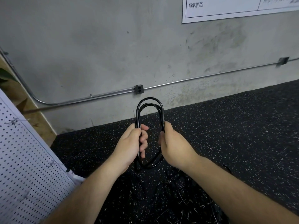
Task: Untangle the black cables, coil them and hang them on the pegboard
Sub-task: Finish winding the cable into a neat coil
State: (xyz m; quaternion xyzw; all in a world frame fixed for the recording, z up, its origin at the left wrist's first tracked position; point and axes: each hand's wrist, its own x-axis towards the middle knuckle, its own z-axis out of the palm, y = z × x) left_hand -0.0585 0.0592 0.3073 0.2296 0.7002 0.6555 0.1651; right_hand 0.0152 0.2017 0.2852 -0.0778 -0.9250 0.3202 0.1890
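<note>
Head view, the only one:

- Black cable (149, 98) is up off the floor in both hands, right of the pegboard (24, 159) and well apart from it. Already in a long narrow oval, at least two turns.
- Left hand (131, 143): fingers curled tight round the oval's pegboard-side strands, thumb on top. Firm wrap.
- Right hand (173, 143): clamped on the far-side strands. Mostly the back of the hand shows, so finger lay is hard to read, but the cable runs through the fist.
- Oval's long axis points away from the body toward the wall, roughly parallel to the pegboard's near edge. Top loop stands clear above both fists; bottom loop sags below them.
- More dark strands (186, 199) on the speckled mat (226, 126), right of the pegboard and nearer the body. Can't tell whether they're the tail of this cable or a second one.
- Small wire fittings (12, 122) on the pegboard face. Too blurred to call them hooks.

My read: coiling is nearly done on this one, hanging not started. The key relation is that the pegboard lies to the left of the coil, so the left hand is nearer. I'd hand the bundle to the left hand and lead with the top loop. Risk: turns spring apart when one hand lets go.
</note>
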